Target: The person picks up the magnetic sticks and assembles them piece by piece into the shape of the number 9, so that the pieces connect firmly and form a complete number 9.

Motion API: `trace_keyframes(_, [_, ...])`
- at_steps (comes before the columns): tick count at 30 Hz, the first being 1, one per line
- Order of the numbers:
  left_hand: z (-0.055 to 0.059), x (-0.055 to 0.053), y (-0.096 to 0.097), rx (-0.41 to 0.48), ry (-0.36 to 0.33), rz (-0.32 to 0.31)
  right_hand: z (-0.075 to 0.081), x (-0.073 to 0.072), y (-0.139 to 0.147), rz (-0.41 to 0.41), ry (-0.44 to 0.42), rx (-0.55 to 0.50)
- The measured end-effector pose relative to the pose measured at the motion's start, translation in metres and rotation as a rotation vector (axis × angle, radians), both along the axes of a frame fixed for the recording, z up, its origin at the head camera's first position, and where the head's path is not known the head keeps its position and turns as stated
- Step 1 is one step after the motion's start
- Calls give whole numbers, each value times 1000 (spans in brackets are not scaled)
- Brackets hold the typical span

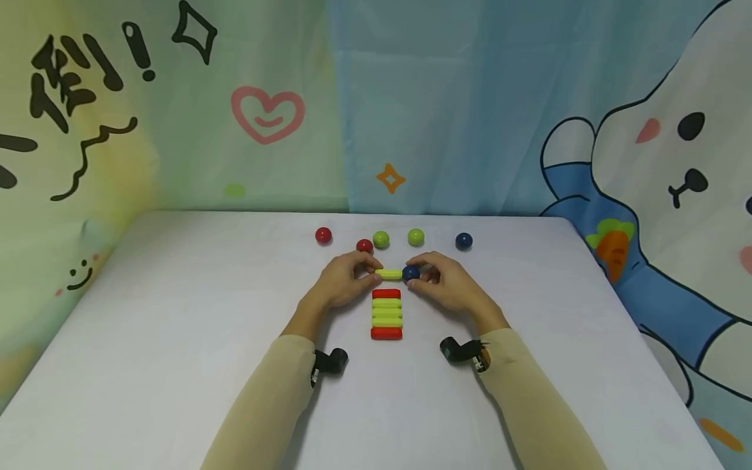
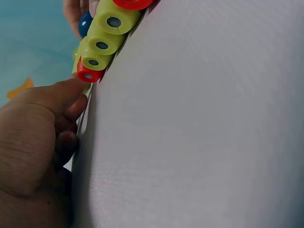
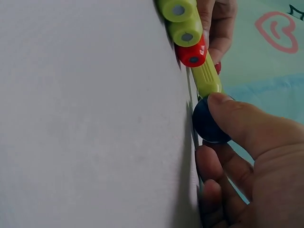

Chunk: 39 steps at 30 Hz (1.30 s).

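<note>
My left hand (image 1: 346, 281) pinches the left end of a yellow-green magnetic rod (image 1: 390, 275) lying crosswise. Between thumb and fingers, my right hand (image 1: 449, 284) holds a dark blue ball (image 1: 410, 273) against the rod's other end. The right wrist view shows the blue ball (image 3: 209, 124) meeting the rod (image 3: 207, 76). Just nearer than both hands, several rods lie side by side in a row, a red rod (image 1: 386, 333) at each end and yellow-green rods (image 1: 386, 313) between. Grey discs show in their ends in the left wrist view.
Behind the hands lie two red balls (image 1: 323, 235), two green balls (image 1: 416, 237) and another dark blue ball (image 1: 463, 241). One red ball (image 1: 364, 246) sits right by the left fingertips. The white table (image 1: 176, 313) ends at a printed curtain (image 1: 446, 117).
</note>
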<state>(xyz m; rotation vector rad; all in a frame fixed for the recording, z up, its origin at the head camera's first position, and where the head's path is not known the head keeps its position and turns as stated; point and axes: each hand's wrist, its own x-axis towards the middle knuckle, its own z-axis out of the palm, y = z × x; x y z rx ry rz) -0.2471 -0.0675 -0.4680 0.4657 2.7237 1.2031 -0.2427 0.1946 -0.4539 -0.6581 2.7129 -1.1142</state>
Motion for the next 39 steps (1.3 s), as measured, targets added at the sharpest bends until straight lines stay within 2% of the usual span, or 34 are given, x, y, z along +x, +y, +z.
trace_keyframes(5, [1,0,1,-5,4,11,-4,0,1,-13,-28,-37])
trace_keyframes(11, [1,2,2,17,-10,26,-6,-1,0,-21,-54,-26])
trace_keyframes(21, [2,3,7,50,17,76,0,-3,1,-34,-76,-31])
trace_keyframes(30, [2,1,-2,104,33,26,-5,-7,0,-39,-88,-41])
trace_keyframes(34, [5,0,-4,170,25,2,-3,-6,1,-56,-95,-26])
trace_keyframes(37, [7,-1,-6,227,26,4,-2,-4,2,-63,-103,-23])
trace_keyframes(39, [7,-2,-7,246,35,26,-2,-4,2,-56,-111,-24])
